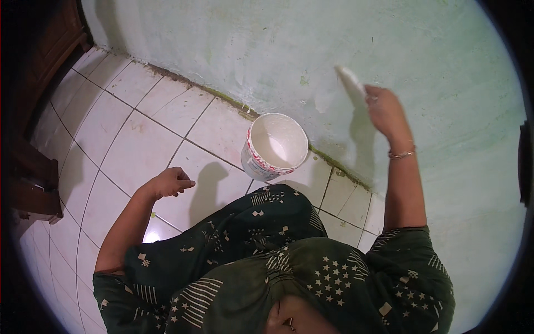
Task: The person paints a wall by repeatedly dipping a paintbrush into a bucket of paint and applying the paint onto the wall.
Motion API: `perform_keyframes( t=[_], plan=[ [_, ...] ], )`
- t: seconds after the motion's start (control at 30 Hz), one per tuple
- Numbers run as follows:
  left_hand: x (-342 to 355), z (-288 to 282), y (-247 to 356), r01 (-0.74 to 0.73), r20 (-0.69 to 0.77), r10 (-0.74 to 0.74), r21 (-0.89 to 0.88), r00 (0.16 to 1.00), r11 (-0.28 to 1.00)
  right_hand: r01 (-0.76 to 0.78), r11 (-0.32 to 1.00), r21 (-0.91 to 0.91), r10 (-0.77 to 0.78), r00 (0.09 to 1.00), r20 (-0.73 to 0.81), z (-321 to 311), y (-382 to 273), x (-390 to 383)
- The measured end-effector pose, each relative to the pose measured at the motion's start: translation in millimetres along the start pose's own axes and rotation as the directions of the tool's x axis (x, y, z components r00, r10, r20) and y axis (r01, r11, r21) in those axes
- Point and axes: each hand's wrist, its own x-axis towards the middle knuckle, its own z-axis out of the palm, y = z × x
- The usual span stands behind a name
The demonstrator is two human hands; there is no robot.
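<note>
My right hand (384,108) is raised in front of the pale green wall (445,111), closed around a paintbrush (350,79). The brush points up and to the left, its bristle end whitish and a little blurred. Whether the bristles touch the wall I cannot tell. On the floor against the wall's foot stands a white bucket (258,164) with red markings, its inside coated with white paint (280,150). My left hand (171,182) hangs above the tiles left of the bucket, holding nothing, its fingers loosely bent and partly apart.
White floor tiles (139,139) with dark joints spread to the left. Brown wooden furniture (36,178) stands at the left edge. A dirty, greenish strip (222,96) runs along the wall's base. My knee, under dark green patterned cloth (283,200), is close to the bucket.
</note>
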Motion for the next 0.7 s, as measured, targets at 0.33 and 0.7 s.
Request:
perform_keyframes(
  t=[0.33, 0.7],
  plan=[
    [4, -2, 3, -0.055, 0.025, 0.054, 0.021, 0.998, 0.998, 0.122, 0.971, -0.204, -0.039, 0.928, 0.369, 99, 13, -22],
    [-5, -9, -20, -0.033, -0.022, 0.032, -0.033, 0.999, 0.999, -0.048, 0.998, -0.027, 0.048, 0.999, 0.001, -58, -44, -39]
  ],
)
